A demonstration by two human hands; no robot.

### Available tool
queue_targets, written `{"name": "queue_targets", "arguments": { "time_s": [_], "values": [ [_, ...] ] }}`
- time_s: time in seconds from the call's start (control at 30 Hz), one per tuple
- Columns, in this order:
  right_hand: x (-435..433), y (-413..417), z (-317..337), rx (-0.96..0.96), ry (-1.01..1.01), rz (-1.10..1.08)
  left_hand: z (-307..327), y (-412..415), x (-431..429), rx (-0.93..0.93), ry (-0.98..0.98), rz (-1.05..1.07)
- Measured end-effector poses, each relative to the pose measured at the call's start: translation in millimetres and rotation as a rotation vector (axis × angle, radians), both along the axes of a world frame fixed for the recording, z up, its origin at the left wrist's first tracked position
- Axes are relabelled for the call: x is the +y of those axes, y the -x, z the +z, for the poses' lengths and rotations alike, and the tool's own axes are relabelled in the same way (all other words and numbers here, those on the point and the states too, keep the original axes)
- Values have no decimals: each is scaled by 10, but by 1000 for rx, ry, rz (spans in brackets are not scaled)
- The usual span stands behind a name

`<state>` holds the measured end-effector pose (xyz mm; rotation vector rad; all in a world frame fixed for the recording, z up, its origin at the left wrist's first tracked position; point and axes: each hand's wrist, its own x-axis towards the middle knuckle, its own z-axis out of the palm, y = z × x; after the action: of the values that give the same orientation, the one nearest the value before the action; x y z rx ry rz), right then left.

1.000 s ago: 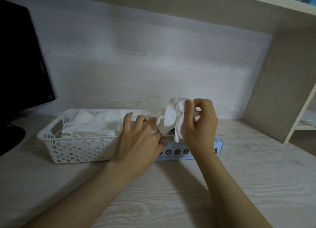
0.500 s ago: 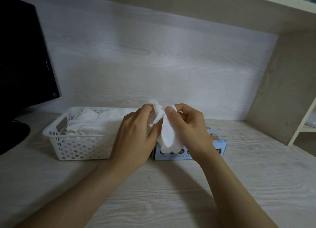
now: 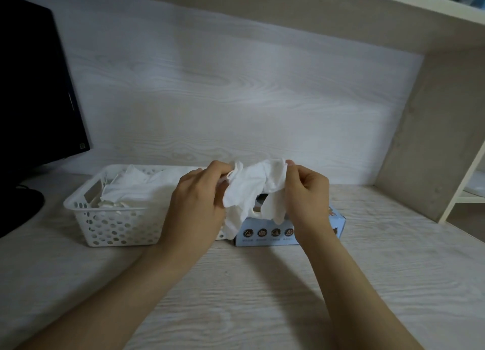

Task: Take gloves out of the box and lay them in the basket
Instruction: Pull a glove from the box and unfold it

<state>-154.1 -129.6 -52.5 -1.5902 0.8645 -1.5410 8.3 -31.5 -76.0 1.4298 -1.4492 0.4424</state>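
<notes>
A white glove [image 3: 252,189] stretches mid-frame between the pinching fingers [image 3: 219,167] of left hand [image 3: 195,205] and right hand [image 3: 307,194], above the box [image 3: 265,234]. Half a second earlier, it hung bunched.

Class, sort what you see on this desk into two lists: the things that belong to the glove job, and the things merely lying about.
Part of the job:
glove, pinched by left hand and right hand
box
basket, with a pile of gloves in it

Just there:
monitor
shelf overhead
</notes>
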Motion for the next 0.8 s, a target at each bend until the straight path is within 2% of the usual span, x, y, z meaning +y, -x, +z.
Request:
{"name": "queue_targets", "arguments": {
  "time_s": [0.2,0.4,0.6,0.67,0.73,0.8],
  "values": [
    [-45,18,7,-37,-22,-194,52,44,25,-77,18,55],
    [-105,78,40,-171,-58,-357,148,189,8,-204,5,98],
    [-64,116,108,-286,6,-401,225,290,-164,-366,-195,170],
    [-43,127,127,-310,48,-381,260,347,-222,-424,-373,202],
    [-18,144,149,-351,70,-314,295,384,-256,-426,-541,188],
    [-1,166,177,-378,52,-211,339,404,-255,-375,-599,120]
  ]
}}
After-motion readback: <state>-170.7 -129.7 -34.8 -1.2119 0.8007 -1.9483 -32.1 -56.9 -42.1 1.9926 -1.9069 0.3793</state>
